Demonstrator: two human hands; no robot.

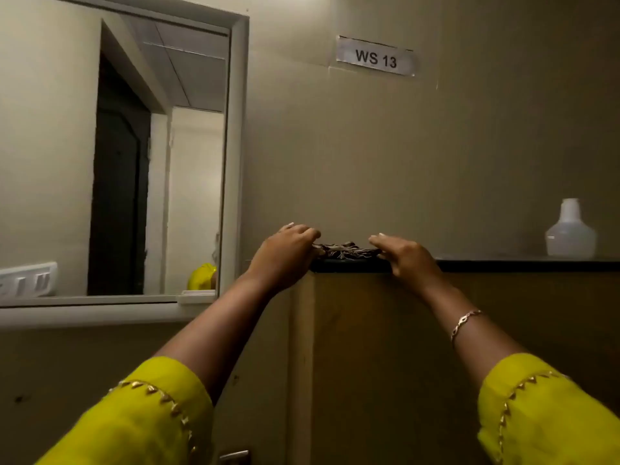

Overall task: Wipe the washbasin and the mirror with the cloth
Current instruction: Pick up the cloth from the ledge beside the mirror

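Cloth [347, 250]: dark, frayed, bunched on the black-edged ledge [503, 265] of a wooden cabinet, lying between the two hands.

Left hand [285, 251]: fingers curled down over the cloth's near end, apparently pinching it. Right hand [407, 255]: fingers extended flat, tips resting on the cloth's other end; whether it grips cannot be told.

Task status: judged to be at an end point of the job, either collecting the cloth or setting it down. No wiping contact with the mirror [134, 156] is under way. The washbasin is not in view, so its condition cannot be assessed. The mirror glass shows no obvious streaks, but that is not conclusive.

Surroundings: the mirror hangs to the left of the left hand. A pale plastic bottle [570, 229] stands on the same ledge, well to the right of the right hand. A "WS 13" label [375, 57] is fixed to the wall above both hands. Nothing obstructs the hands.
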